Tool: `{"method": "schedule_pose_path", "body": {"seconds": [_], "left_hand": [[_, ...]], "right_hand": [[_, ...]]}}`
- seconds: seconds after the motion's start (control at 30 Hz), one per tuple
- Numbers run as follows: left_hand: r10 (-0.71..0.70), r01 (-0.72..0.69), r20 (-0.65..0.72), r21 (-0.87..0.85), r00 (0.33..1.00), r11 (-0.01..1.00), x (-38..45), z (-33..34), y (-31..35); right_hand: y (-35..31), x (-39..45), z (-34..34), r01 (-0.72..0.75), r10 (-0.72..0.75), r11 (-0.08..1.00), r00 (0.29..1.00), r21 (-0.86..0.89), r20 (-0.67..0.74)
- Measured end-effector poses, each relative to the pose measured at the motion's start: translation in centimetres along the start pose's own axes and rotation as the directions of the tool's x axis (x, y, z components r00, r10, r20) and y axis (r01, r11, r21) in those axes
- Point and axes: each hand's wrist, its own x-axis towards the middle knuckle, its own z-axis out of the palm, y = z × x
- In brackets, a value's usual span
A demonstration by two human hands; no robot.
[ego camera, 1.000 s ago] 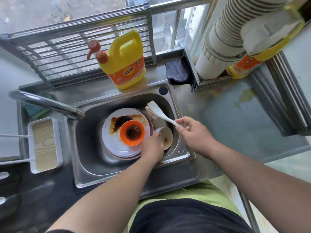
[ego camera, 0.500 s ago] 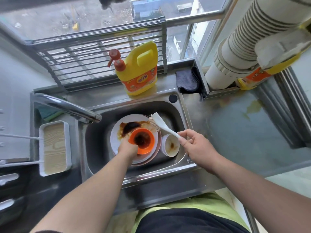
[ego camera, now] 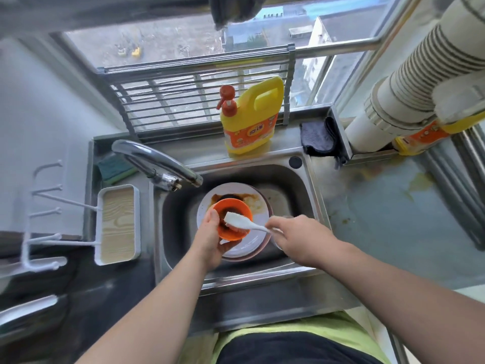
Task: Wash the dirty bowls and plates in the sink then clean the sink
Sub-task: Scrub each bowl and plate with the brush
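Steel sink (ego camera: 309, 185), faucet (ego camera: 157, 164) overhead; hands gripping orange bowl (ego camera: 236, 206) and brush (ego camera: 241, 222).

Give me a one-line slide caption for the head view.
Left hand holds orange bowl over sink; right hand scrubs it with white brush.

One view only, taken from a head-worn wide-angle camera. It is aimed forward and steeply down, from directly above the sink (ego camera: 312, 190), which is centred in frame. Both forearms are seen entering from the bottom edge, the torso directly below the lens. Near range: the basin is within arm's reach. The window rail (ego camera: 199, 61) lies along the upper frame. Straight lines are bowed toward the edges. No second view is given for overlap.
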Motion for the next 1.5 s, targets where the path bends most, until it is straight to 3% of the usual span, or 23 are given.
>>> {"method": "schedule_pose_path", "body": {"seconds": [0.07, 0.17, 0.23, 0.3, 0.4, 0.53, 0.67, 0.73, 0.8, 0.87, 0.93, 1.0, 1.1, 1.17, 1.27, 1.33, 1.4, 1.5], "left_hand": [[0.026, -0.025, -0.022, 0.019, 0.999, 0.999, -0.1, -0.1, 0.1], [-0.022, 0.018, -0.050, -0.079, 0.999, 0.997, -0.5, 0.4, 0.3], [-0.044, 0.039, -0.033, -0.144, 0.998, 0.989, -0.9, 1.1, 0.2], [-0.026, 0.019, -0.038, -0.166, 0.999, 0.986, -1.1, 1.0, 0.2], [0.006, -0.016, -0.078, -0.132, 0.997, 0.991, -0.8, 0.2, 0.9], [-0.082, 0.071, -0.077, -0.139, 0.994, 0.988, -1.7, 0.3, -0.1], [-0.033, 0.025, -0.094, -0.091, 0.995, 0.996, -1.6, -0.2, -0.4], [-0.023, 0.019, -0.096, -0.040, 0.995, 0.999, -1.3, -0.5, 0.2], [-0.077, 0.073, -0.097, -0.048, 0.992, 0.996, -1.6, -0.1, -0.1], [-0.116, 0.110, -0.081, -0.081, 0.990, 0.991, -2.2, 0.5, -0.6], [-0.105, 0.099, -0.078, -0.073, 0.991, 0.992, -2.1, 0.4, -0.5], [-0.067, 0.068, -0.080, 0.009, 0.995, 0.998, -1.6, 0.0, 0.5], [-0.071, 0.076, -0.094, 0.049, 0.993, 0.996, -1.4, 0.2, 1.3], [-0.109, 0.111, -0.105, 0.016, 0.989, 0.994, -2.1, 0.9, 1.0], [-0.100, 0.103, -0.102, 0.027, 0.990, 0.994, -2.3, 0.8, 0.5], [-0.055, 0.062, -0.093, 0.077, 0.994, 0.995, -2.4, 0.2, 1.2], [-0.020, 0.029, -0.078, 0.125, 0.997, 0.992, -2.2, 0.1, 2.1], [0.071, -0.049, -0.106, 0.199, 0.992, 0.979, -2.3, 0.7, 2.2]], "right_hand": [[-1.8, 0.4, 0.6, -0.032, 0.033, 0.993, 0.999, -0.117, 0.003], [-4.7, 0.3, 1.0, -0.050, 0.045, 0.997, 0.995, 0.052, 0.084], [-5.6, 0.9, 0.7, -0.058, 0.056, 0.996, 0.998, 0.074, 0.031], [-5.8, 1.3, 0.2, -0.119, 0.116, 0.990, 0.992, -0.079, -0.052], [-5.6, 0.6, 0.5, -0.147, 0.151, 0.969, 0.989, -0.196, 0.005], [-7.4, 0.4, 1.0, -0.068, 0.065, 0.998, 0.988, 0.018, 0.138], [-5.7, 0.9, 1.0, -0.183, 0.185, 0.955, 0.983, -0.235, -0.015], [-5.3, 0.0, 1.5, -0.183, 0.195, 0.972, 0.978, -0.145, 0.079], [-6.2, -0.6, 1.7, -0.172, 0.149, 0.978, 0.972, 0.119, 0.181], [-6.9, -0.4, 1.7, -0.185, 0.152, 0.954, 0.977, 0.234, 0.148], [-6.1, 0.0, 1.9, -0.195, 0.195, 0.979, 0.981, 0.060, 0.008], [-4.8, -0.6, 2.2, -0.238, 0.236, 0.967, 0.971, -0.088, -0.033], [-5.9, -1.8, 1.4, -0.145, 0.136, 0.988, 0.983, 0.061, 0.122], [-7.2, -1.2, 0.9, -0.107, 0.096, 0.990, 0.988, 0.088, 0.123], [-7.1, 0.4, 0.5, -0.157, 0.157, 0.965, 0.987, -0.208, -0.019], [-6.4, -0.3, 0.6, -0.174, 0.178, 0.942, 0.984, -0.288, -0.012], [-6.2, -1.3, 1.1, -0.153, 0.164, 0.965, 0.986, -0.212, 0.037], [-6.9, -1.9, 1.4, -0.143, 0.114, 0.974, 0.980, 0.176, 0.162]]}}
